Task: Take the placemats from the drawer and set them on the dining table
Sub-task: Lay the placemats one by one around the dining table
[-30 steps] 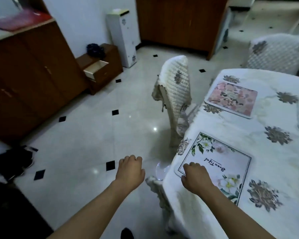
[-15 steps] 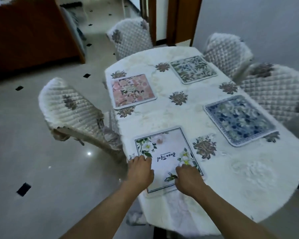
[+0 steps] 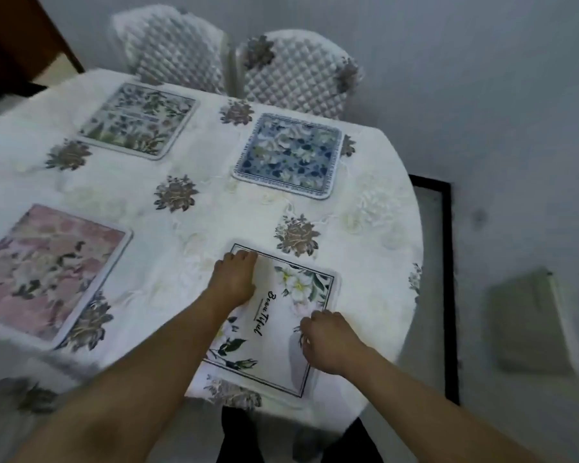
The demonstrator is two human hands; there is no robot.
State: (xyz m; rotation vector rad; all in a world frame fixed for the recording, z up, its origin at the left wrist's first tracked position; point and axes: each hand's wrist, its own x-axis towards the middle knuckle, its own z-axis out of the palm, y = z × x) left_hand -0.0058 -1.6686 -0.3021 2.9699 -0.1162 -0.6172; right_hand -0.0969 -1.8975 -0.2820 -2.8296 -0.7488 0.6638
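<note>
Since half a second ago your view has swung left to right across the table (image 3: 375,228), and the white placemat (image 3: 278,315) with the black border and script lettering now lies turned at an angle near the table's rounded end. Your left hand (image 3: 235,276) presses flat, fingers extended, on its far left corner. Your right hand (image 3: 328,342) rests on its right edge with fingers curled; you cannot tell whether they pinch the edge. Three more placemats lie flat on the floral tablecloth: a pink one (image 3: 44,272) to the left, a blue one (image 3: 290,155) beyond, a green-leafed one (image 3: 137,120) farther left. Two quilted chairs (image 3: 291,78) stand behind the table, against the wall.
</note>
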